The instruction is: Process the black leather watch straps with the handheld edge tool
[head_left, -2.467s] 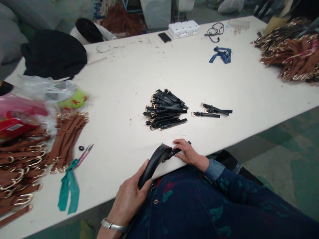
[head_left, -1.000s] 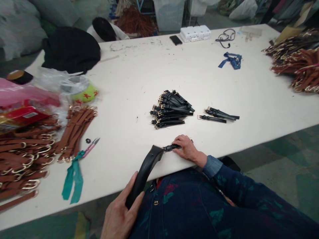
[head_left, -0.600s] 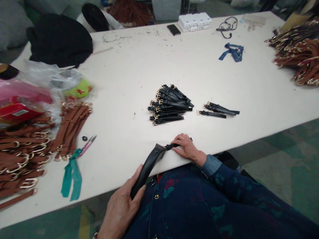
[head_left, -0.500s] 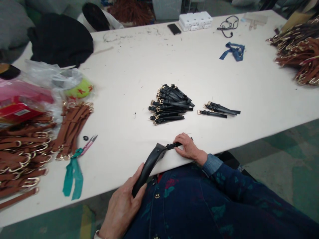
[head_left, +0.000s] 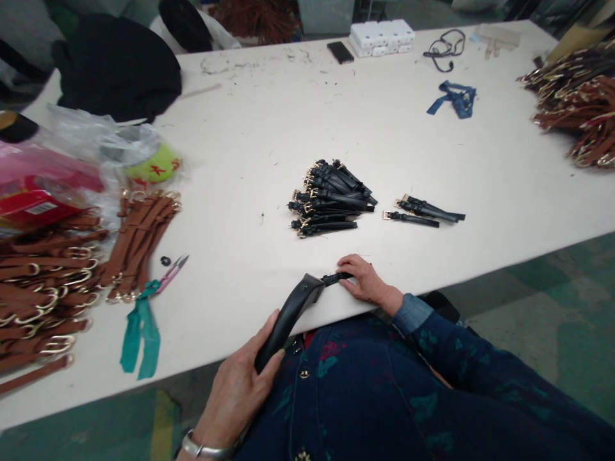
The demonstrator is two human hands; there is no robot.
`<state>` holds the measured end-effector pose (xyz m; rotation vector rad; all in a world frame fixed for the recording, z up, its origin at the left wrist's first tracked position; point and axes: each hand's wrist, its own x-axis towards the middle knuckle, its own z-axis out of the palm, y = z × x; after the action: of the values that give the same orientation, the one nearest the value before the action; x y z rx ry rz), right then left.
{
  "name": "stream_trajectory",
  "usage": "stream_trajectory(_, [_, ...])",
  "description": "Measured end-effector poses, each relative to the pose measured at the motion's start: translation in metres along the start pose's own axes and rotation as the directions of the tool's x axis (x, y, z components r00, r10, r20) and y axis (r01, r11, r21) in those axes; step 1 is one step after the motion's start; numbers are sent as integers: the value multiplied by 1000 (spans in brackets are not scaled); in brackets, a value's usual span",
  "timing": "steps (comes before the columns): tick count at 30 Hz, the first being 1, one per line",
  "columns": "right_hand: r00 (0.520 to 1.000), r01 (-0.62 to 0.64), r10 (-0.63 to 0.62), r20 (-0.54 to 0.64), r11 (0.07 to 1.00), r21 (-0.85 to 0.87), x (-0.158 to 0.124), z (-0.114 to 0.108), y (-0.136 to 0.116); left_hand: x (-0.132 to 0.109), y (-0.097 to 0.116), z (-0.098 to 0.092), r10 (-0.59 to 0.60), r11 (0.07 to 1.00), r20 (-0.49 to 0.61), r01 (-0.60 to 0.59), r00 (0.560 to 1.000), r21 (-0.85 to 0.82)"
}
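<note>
My left hand (head_left: 235, 397) grips a curved black tool (head_left: 288, 317), which rises from my lap to the front edge of the white table (head_left: 240, 160). Its upper end meets a narrow black strap (head_left: 336, 278). My right hand (head_left: 368, 285) lies on that strap at the table edge, with fingers pressing it down. A heap of black straps with gold buckles (head_left: 331, 202) sits farther out. Several similar straps (head_left: 423, 211) lie to its right. Neither hand touches these.
Brown leather straps with gold buckles (head_left: 48, 282) lie at the left, and others (head_left: 576, 109) at the far right. Pink-handled thread snips (head_left: 172, 274) and a teal ribbon (head_left: 141, 333) are near my left hand. White power strips (head_left: 382, 38) and a phone (head_left: 340, 52) are at the back.
The view has shifted slightly as my head moved. My right hand has shifted a little along the strap, and my left hand still holds the curved tool.
</note>
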<state>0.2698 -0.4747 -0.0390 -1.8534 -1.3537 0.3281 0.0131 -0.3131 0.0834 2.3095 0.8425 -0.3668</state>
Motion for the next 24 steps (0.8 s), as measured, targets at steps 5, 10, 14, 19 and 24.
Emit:
stream_trajectory(5, [1000,15,-15,1,1000,5,1,-1,0,19,19,0,30,1000,0,-30,1000,3])
stream_trajectory(10, [999,33,-32,-10,999,27,0,-2,2,21,30,-6,25,998,50,-28,998,61])
stream_trajectory(14, [1000,16,-16,-14,999,43,-1,-2,3,10,25,-12,27,996,71,-33,997,81])
stream_trajectory(19, [1000,3,-2,-28,999,42,-2,-1,4,18,38,-11,30,987,73,-41,997,154])
stream_trajectory(24, [997,-22,26,-69,998,58,-2,-2,5,34,52,-8,37,982,55,-47,998,184])
